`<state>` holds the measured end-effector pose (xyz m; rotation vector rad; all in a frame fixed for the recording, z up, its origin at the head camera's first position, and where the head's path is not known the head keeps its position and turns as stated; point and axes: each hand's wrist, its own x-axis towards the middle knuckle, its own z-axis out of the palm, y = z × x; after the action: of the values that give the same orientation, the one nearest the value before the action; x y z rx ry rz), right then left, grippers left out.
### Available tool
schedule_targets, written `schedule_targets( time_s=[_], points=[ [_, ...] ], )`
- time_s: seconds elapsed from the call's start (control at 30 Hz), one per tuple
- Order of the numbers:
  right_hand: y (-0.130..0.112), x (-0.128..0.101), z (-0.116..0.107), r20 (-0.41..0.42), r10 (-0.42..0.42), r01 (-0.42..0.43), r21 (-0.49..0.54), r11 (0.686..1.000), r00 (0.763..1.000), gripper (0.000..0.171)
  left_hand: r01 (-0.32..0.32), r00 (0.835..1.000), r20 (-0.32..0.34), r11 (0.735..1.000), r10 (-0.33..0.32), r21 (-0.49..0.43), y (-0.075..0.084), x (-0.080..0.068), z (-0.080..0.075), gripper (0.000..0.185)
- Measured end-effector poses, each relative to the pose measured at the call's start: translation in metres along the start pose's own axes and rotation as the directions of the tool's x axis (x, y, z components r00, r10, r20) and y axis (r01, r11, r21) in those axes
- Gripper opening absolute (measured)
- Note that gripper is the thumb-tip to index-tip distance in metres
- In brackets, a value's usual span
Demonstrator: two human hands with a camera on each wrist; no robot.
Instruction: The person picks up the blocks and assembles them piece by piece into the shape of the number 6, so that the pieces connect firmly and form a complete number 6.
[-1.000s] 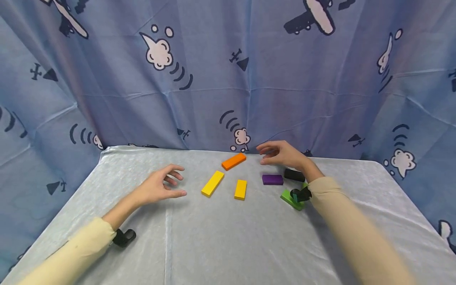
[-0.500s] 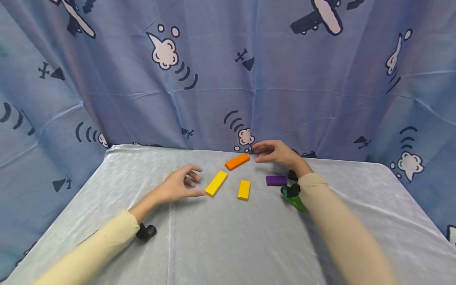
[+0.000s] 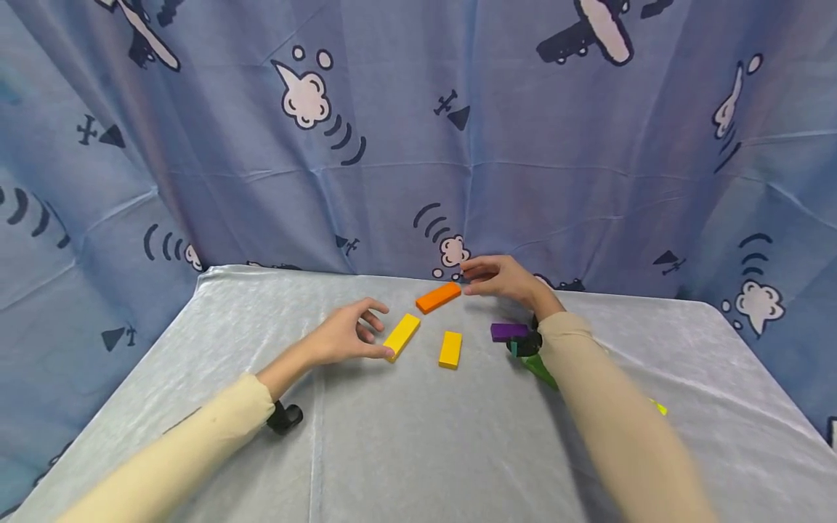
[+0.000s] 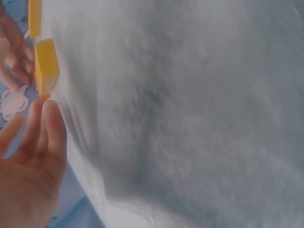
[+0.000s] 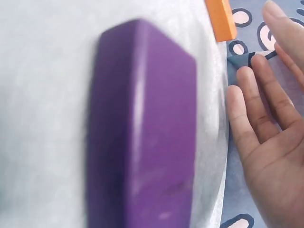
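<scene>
My left hand (image 3: 346, 334) hovers at the left of the longer yellow block (image 3: 403, 334), fingers loosely bent. Its thumb tip overlaps the block's near end in the head view; whether it touches, I cannot tell. In the left wrist view this hand (image 4: 35, 166) holds nothing, and a yellow block (image 4: 46, 66) lies beyond its fingertips. My right hand (image 3: 503, 280) is raised just right of the orange block (image 3: 438, 298), fingers parted around nothing. The right wrist view shows its bare palm (image 5: 275, 142), with the purple block (image 5: 161, 123) close to the camera.
A shorter yellow block (image 3: 450, 350) lies mid-table. By the right wrist are the purple block and a partly covered green block (image 3: 541, 372). A bright yellow piece (image 3: 659, 407) peeks out beside the right sleeve. A patterned blue curtain (image 3: 392, 145) hangs behind the white-covered table (image 3: 405, 450).
My left hand has moved right, up to the longer yellow block. My right hand has shifted slightly left toward the orange block, and its arm now covers the black block.
</scene>
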<state>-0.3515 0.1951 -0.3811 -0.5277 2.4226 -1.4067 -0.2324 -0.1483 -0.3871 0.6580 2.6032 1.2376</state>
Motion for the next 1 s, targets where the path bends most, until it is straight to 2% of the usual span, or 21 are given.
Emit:
schedule_targets(
  time_s=[0.2, 0.4, 1.0],
  points=[
    [0.002, 0.004, 0.002, 0.016, -0.001, 0.001, 0.007, 1.000, 1.000, 0.054, -0.013, 1.000, 0.025, 1.000, 0.013, 0.022, 0.002, 0.007, 0.009, 0.074],
    [0.002, 0.010, 0.007, 0.069, -0.003, 0.003, 0.001, 1.000, 0.998, 0.055, -0.005, 1.000, 0.020, 0.999, 0.005, 0.042, 0.001, 0.006, 0.009, 0.071],
    [0.001, 0.018, 0.011, 0.076, 0.036, -0.035, -0.020, 0.999, 0.996, 0.057, -0.021, 0.999, 0.040, 0.995, 0.017, 0.100, 0.001, 0.012, 0.012, 0.066]
  ],
)
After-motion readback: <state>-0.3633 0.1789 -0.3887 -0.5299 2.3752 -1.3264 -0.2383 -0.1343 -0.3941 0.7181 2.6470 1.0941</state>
